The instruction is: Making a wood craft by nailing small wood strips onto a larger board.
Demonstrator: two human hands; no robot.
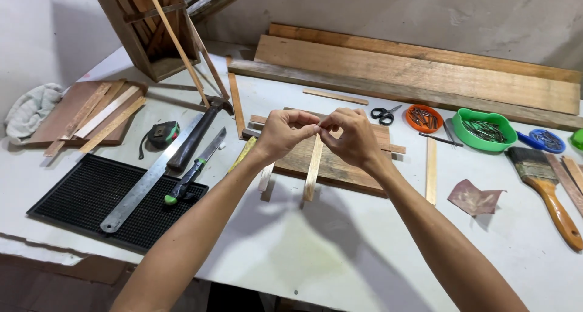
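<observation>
My left hand (284, 133) and my right hand (351, 137) meet fingertip to fingertip above a brown wooden board (340, 166) in the middle of the white table. Both pinch a very small thing between thumb and fingers; it is too small to make out. A thin pale wood strip (313, 172) lies across the board under the hands, and another short strip (266, 179) sticks out at the board's left edge.
At left lie a hammer (195, 136), a green-handled knife (193, 171), a steel ruler (150, 179), a tape measure (164, 133) and a black mat (91, 196). Scissors (385, 113), orange (424, 118) and green (484, 130) bowls of nails, a paintbrush (546, 184) and sandpaper (475, 198) lie at right. Planks (419, 69) line the back.
</observation>
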